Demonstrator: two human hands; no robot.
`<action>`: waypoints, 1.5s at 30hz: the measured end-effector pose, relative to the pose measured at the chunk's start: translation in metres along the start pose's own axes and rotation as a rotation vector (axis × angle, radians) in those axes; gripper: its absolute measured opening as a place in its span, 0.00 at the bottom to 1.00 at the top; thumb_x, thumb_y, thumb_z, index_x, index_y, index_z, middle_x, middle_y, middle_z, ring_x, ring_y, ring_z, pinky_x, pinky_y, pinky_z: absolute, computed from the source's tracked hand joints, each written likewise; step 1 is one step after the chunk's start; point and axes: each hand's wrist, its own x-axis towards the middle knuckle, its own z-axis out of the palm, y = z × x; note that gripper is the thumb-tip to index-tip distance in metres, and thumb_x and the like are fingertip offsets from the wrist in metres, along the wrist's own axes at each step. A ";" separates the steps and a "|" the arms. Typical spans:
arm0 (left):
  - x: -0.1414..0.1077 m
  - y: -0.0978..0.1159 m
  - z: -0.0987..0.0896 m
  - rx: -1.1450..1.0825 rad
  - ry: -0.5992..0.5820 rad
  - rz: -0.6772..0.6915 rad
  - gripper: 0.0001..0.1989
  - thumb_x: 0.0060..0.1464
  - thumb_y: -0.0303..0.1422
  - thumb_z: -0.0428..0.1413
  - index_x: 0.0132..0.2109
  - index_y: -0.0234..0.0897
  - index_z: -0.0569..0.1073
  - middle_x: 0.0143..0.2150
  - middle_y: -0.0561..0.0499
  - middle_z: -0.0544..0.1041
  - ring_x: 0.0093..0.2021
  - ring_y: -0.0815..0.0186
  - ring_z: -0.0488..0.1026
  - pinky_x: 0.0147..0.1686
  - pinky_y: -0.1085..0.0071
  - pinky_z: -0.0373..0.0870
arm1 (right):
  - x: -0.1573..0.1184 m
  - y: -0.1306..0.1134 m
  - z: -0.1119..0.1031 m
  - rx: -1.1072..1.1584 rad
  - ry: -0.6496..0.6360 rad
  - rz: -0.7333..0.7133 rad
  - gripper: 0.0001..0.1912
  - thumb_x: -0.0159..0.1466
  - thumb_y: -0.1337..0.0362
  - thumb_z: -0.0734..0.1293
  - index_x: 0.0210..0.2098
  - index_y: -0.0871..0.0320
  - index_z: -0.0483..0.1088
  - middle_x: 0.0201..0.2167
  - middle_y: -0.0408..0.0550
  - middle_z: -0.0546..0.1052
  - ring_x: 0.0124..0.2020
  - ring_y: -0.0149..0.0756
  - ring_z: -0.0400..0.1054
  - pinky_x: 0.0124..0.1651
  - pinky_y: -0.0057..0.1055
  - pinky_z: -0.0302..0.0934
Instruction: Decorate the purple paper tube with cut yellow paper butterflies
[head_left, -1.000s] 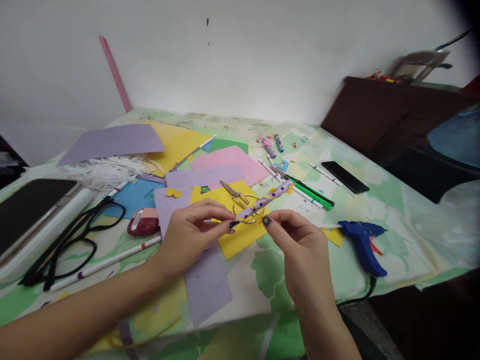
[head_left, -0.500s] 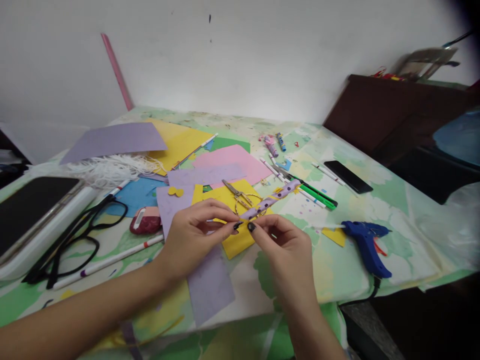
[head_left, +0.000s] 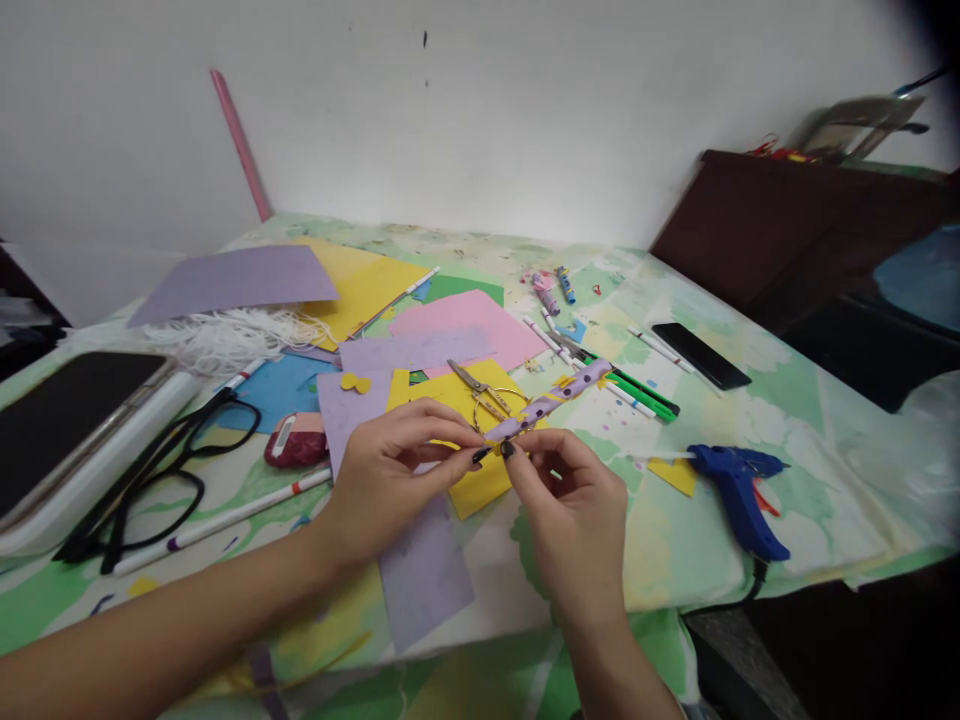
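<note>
A lilac paper-wrapped stick [head_left: 555, 398] with dark dots and yellow bits slants up to the right, its near end at my fingertips. My right hand [head_left: 570, 485] pinches that end between thumb and fingers. My left hand [head_left: 409, 465] is closed at the same end, thumb against fingers; what lies between them is too small to make out. Beneath are yellow foam sheet [head_left: 476, 490] and gold-handled scissors [head_left: 480, 388], partly covered by the stick. A lilac sheet [head_left: 427, 590] lies under my left hand.
On the right are a blue glue gun [head_left: 739, 490], a black phone [head_left: 701, 355] and a green cutter [head_left: 637, 388]. Left are black glasses [head_left: 161, 480], white string [head_left: 232, 335] and a white marker [head_left: 225, 522]. Pink foam [head_left: 465, 320] lies farther back.
The whole view has shifted slightly, so things appear a little farther right. Both hands remain together at the stick's near end.
</note>
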 end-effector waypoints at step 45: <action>-0.004 0.007 -0.002 0.260 0.044 0.306 0.09 0.50 0.21 0.58 0.35 0.38 0.78 0.34 0.51 0.77 0.34 0.70 0.74 0.34 0.74 0.73 | -0.014 0.010 0.010 -0.030 0.022 0.018 0.07 0.59 0.60 0.66 0.28 0.56 0.65 0.24 0.41 0.66 0.21 0.28 0.57 0.23 0.28 0.52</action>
